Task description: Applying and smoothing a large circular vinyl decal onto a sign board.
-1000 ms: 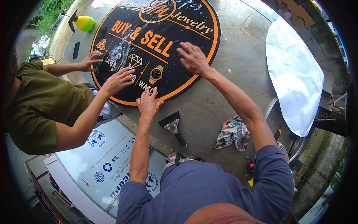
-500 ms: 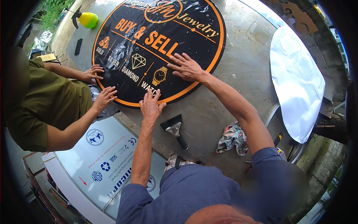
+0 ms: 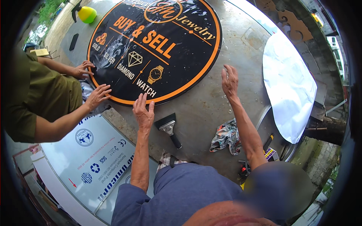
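Observation:
A large round black sign (image 3: 113,84) with an orange rim, pictures and lettering lies on a metal-topped table (image 3: 196,109); its surface is wet, with wrinkles and droplets. My left hand (image 3: 143,115) is at the sign's near edge, fingers stretched onto or just over the rim. Off to the sign's right, my right hand (image 3: 230,82) is open above the table, holding nothing. A squeegee (image 3: 167,127) with a black blade lies just right of my left hand. A crumpled patterned cloth (image 3: 226,138) lies near my right forearm.
At left, a co-worker in an olive shirt (image 3: 56,94) has both hands (image 3: 98,96) at the sign's edge. A yellow-green spray bottle (image 3: 87,14) and small black block (image 3: 74,41) sit far left. White sheet (image 3: 288,86) hangs over the right edge; a printed panel (image 3: 86,150) lies lower left.
My right hand has come off the sign and moved right, over the table. My left hand stays at the near rim. The whole view has shifted slightly.

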### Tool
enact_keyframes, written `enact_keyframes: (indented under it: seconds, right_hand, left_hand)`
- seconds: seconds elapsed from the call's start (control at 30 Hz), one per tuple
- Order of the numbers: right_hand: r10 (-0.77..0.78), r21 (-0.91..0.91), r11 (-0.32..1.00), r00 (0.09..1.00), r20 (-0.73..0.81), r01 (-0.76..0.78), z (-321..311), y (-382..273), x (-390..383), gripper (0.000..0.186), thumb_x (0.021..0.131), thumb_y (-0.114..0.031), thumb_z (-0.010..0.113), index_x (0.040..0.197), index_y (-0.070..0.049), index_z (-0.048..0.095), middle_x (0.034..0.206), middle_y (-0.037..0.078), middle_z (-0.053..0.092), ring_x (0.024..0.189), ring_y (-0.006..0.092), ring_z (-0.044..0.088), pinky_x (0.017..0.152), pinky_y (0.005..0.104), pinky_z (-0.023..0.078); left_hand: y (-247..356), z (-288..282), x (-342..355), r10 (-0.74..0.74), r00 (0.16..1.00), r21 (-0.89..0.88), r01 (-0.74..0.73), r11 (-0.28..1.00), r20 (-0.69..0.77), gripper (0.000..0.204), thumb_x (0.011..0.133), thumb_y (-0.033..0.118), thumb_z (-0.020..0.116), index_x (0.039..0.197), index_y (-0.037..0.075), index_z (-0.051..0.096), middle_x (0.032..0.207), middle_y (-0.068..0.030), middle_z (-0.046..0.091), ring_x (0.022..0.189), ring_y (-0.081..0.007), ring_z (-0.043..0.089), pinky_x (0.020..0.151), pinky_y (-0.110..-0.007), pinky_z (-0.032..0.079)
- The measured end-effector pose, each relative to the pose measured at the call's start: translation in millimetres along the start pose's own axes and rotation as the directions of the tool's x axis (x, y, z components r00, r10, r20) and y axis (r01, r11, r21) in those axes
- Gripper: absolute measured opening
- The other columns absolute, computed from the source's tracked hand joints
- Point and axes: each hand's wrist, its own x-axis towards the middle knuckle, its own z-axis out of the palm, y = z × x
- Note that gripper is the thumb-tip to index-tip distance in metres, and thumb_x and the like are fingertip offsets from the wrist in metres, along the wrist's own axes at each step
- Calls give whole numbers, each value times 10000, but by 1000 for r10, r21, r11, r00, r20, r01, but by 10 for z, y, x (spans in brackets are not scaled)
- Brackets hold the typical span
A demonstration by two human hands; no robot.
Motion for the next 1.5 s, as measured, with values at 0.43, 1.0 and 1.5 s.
enact_keyframes:
  seconds: [0.43, 1.0, 1.5]
  right_hand:
    - [111, -259, 964, 982, 152, -69, -764, -146, -2543, 237, 913, -98, 552, 1135, -29, 603, 1097, 153, 561, 1060, 325, 516, 948, 433, 397]
    - [26, -353, 935, 991, 131, 22, -699, -146, -2610, 270, 921, -146, 518, 1169, -45, 550, 1124, 148, 542, 1101, 333, 485, 999, 448, 342]
    - [13, -426, 904, 993, 118, 39, -684, -200, -2585, 225, 913, -109, 500, 1125, -55, 551, 1077, 152, 531, 1073, 338, 489, 976, 442, 362]
  left_hand:
    - [-552, 381, -977, -330, 882, 62, 370, 927, -337, 577, 914, 229, 568, 1422, 24, 386, 1488, -159, 382, 1295, -364, 370, 1077, -468, 305]
    - [-553, 432, -997, -302, 892, 155, 368, 917, -336, 521, 922, 259, 526, 1379, 22, 443, 1465, -122, 385, 1312, -334, 340, 1081, -469, 320]
    - [-870, -178, -821, -38, 985, 82, 52, 995, -167, 588, 826, 243, 639, 1356, 58, 467, 1369, -120, 422, 1271, -331, 377, 1040, -504, 315]
